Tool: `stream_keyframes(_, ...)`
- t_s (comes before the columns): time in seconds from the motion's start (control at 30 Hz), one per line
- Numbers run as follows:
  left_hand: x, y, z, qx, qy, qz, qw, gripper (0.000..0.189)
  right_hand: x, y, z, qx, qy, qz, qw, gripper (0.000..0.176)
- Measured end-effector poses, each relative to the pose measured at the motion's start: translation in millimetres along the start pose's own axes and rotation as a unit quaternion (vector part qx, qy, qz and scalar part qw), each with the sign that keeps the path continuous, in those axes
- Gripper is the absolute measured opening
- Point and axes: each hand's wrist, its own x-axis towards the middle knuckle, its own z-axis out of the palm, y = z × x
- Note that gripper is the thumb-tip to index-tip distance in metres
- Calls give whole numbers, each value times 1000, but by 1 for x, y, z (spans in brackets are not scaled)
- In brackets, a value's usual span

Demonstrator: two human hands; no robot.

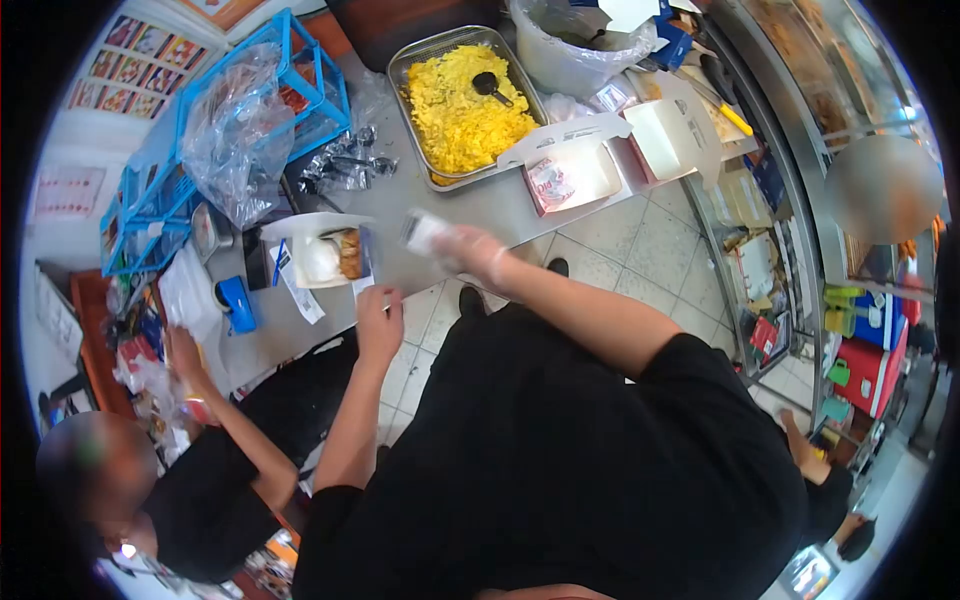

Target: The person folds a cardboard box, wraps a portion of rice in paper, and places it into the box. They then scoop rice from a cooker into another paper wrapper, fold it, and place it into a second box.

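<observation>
My right hand (pixel 475 255), in a clear plastic glove, grips a small white item (pixel 424 232) over the steel table; motion blurs it, so its kind does not show. Bare, with fingers curled together, my left hand (pixel 379 315) is at the table's front edge, just below an open takeaway box (pixel 366 250). Whether anything is between those fingers is hidden. White rice (pixel 319 259) and browned pieces of food (pixel 350 254) lie in the box. A printed paper slip (pixel 303 298) and a blue pen (pixel 279 262) are beside it.
A steel tray (pixel 393 75) of yellow rice holds a black scoop (pixel 490 86). Two more open boxes (pixel 575 180) (pixel 665 145) stand right of it. Blue baskets (pixel 340 95), a plastic-lined bucket (pixel 580 65) and a blue tape dispenser (pixel 236 304) surround the area. At left, a co-worker's hand (pixel 183 352) reaches in.
</observation>
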Motion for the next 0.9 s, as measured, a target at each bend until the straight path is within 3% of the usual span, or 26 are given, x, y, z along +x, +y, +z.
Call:
stream_keyframes(0.03,4,23,9,-181,-113,-61,975,43,-10,-5,-23,75,5,3,997,41)
stream_keyframes(0.1,16,77,40,-418,-197,-119,879,43,-9,5,-61,86,35,46,995,41)
stream_keyframes(0.17,26,147,73,-580,-120,-137,794,39,-16,11,-91,45,-21,113,992,42)
stream_keyframes(0.2,34,170,88,-596,-79,-152,784,38,-21,11,-98,54,-26,110,992,42)
stream_keyframes(0.23,44,185,102,-612,-39,-165,773,37,-26,12,-104,-72,-17,129,989,42)
stream_keyframes(0.27,51,191,115,-577,-2,-165,800,32,-32,9,-112,-197,-7,146,969,43)
stream_keyframes(0.3,59,186,125,-571,-4,-166,804,32,-38,6,-125,-190,-9,146,971,43)
stream_keyframes(0.37,74,157,146,-401,13,-204,893,31,-57,-12,-154,-361,-89,87,924,42)
stream_keyframes(0.4,80,145,145,-264,26,-168,950,33,-49,9,-173,-398,-4,-23,917,38)
stream_keyframes(0.43,88,119,150,-259,26,-170,950,33,-38,16,-197,-393,124,-106,905,38)
stream_keyframes(0.47,95,84,157,-162,42,-144,975,33,-29,19,-215,-378,247,-185,873,38)
stream_keyframes(0.5,97,60,157,-62,54,-119,990,34,-49,-14,-216,-494,385,-261,735,43)
stream_keyframes(0.57,97,52,131,-108,40,-144,983,36,-36,-31,-252,-441,483,-303,694,48)
stream_keyframes(0.63,96,52,112,-163,36,-161,973,39,-12,-38,-279,-402,488,-209,746,47)
stream_keyframes(0.67,96,51,106,-88,96,-120,984,43,-1,-41,-287,-406,483,-212,746,47)
stream_keyframes(0.73,93,52,92,19,210,-39,977,52,18,-41,-296,-443,383,27,810,47)
stream_keyframes(0.77,92,45,86,17,212,-42,976,52,21,-37,-300,-447,381,27,809,47)
stream_keyframes(0.83,87,27,76,133,168,104,971,44,27,-24,-301,-554,295,24,778,46)
stream_keyframes(0.87,84,19,71,112,90,140,980,36,31,-20,-289,-582,329,12,744,41)
stream_keyframes(0.9,80,10,70,103,84,121,984,36,28,-9,-277,-594,314,22,740,41)
